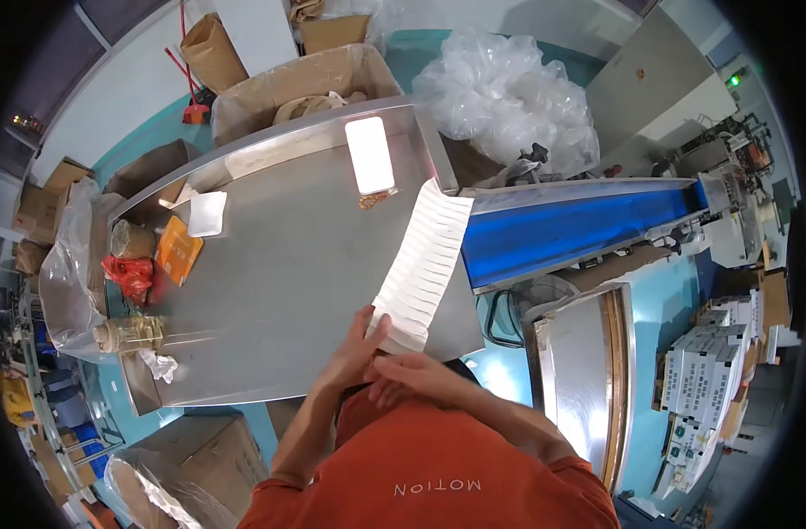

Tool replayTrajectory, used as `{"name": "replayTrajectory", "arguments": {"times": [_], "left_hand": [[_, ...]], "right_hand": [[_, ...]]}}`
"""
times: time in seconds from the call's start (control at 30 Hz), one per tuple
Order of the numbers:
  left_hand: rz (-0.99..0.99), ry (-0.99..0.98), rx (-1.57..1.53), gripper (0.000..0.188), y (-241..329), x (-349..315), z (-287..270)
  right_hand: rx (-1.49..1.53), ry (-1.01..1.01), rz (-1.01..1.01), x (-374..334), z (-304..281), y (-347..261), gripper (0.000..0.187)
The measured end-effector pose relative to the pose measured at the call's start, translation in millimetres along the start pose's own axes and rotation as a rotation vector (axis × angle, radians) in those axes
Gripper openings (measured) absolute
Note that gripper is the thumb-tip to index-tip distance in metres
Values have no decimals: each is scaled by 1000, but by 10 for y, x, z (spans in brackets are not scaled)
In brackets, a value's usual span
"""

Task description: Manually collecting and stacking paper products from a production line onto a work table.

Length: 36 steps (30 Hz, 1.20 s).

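A long row of thin white packets or folded cards (425,264), overlapping or standing close together, runs along the right side of a steel table (279,264). It reaches from the blue conveyor's corner down to the front edge by my body. My left hand (354,353) is at the row's near end, thumb and fingers apart, touching its left side. Just below that end is my right hand (407,375), close to my shirt, its fingers loosely bent and apart. Nothing shows in it, though its palm is partly hidden.
A blue conveyor belt (570,234) meets the table at right. On the table are a bright white rectangle (368,154), brown beads (374,201), a white tray (207,214), an orange packet (179,250), a red bag (130,278), a clear bottle (134,335) and crumpled tissue (160,364).
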State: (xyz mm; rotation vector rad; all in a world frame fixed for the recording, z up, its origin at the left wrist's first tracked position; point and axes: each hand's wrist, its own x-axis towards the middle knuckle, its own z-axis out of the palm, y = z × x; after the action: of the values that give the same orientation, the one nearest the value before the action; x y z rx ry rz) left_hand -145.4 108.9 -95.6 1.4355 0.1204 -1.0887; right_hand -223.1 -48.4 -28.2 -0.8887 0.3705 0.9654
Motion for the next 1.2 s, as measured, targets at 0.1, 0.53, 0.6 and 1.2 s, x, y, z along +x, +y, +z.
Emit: {"name": "replayTrajectory", "arguments": {"times": [0.1, 0.53, 0.6, 1.2], "left_hand": [[-11, -84, 117, 80, 420, -123, -17], [108, 34, 729, 83, 1133, 732, 76], [390, 259, 862, 94, 1225, 1196, 251], [802, 1059, 1045, 22, 226, 54, -656]], "right_hand": [[453, 8, -151, 133, -237, 416, 52], [818, 171, -181, 112, -560, 568, 55], [769, 191, -137, 144, -566, 529, 59], [-767, 895, -650, -354, -1097, -48, 44]]}}
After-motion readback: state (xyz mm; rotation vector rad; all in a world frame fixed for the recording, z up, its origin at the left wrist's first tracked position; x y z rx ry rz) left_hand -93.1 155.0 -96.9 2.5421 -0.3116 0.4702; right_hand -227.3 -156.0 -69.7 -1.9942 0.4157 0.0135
